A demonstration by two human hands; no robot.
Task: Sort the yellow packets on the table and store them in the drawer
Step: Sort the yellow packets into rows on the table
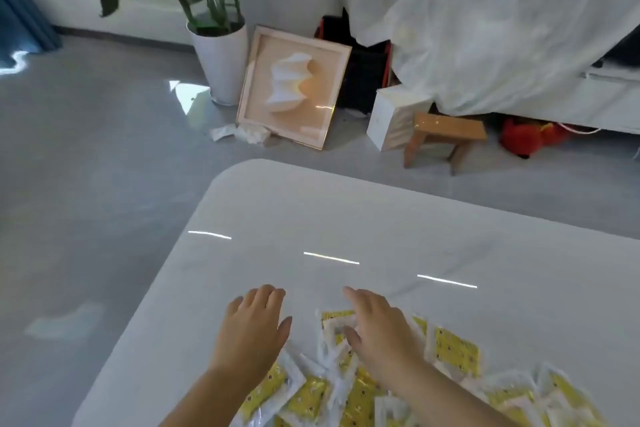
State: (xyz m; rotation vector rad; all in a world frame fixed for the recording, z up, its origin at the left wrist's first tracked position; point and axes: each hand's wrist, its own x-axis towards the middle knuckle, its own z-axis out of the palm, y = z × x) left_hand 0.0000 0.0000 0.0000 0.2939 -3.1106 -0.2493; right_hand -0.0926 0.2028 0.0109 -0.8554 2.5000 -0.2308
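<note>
Below us the white table (398, 218) fills the view, yellow packets (457, 352) strewn over its near edge. Our left hand (251, 326) and right hand (379, 328) spread flat above them, fingers relaxed, gripping nothing.

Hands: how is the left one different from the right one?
The right hand is over the yellow packets; the left hand is beside them, mostly over bare table. The left hand's fingers point roughly straight ahead; the right hand's slant toward the left. Both are open, palm down, and hold nothing.
</note>
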